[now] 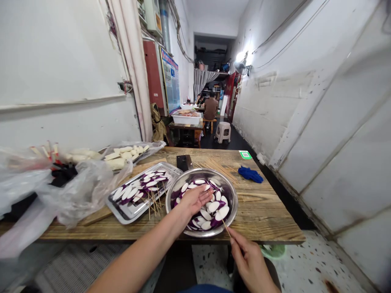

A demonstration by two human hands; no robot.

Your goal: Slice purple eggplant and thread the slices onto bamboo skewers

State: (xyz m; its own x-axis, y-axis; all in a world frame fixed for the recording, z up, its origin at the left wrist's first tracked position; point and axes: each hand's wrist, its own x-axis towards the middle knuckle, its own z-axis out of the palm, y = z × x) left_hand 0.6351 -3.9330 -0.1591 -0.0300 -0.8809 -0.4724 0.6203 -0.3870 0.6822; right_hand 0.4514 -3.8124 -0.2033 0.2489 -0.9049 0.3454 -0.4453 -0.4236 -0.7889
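A metal bowl [234, 203] on the wooden table holds many oval eggplant slices [205, 214] with white flesh and purple skin. My left hand [195, 200] reaches in over them, palm partly turned up and fingers stretched out; a slice shows right at its fingertips, but I cannot tell whether it is touched. Between the thumb and fingers of my right hand [249, 254], at the bowl's near right rim, is a thin bamboo skewer [226, 228]. Its far end meets an eggplant slice [222, 212]. Left of the bowl, a metal tray [126, 217] bears skewered eggplant slices.
Loose bamboo skewers [218, 166] and a blue cloth [250, 174] lie beyond the bowl. Plastic bags [82, 191] and pale cut pieces [126, 154] crowd the left. A dark block [184, 162] stands behind the bowl. Farther back, a person [210, 108] sits near a stool [223, 132].
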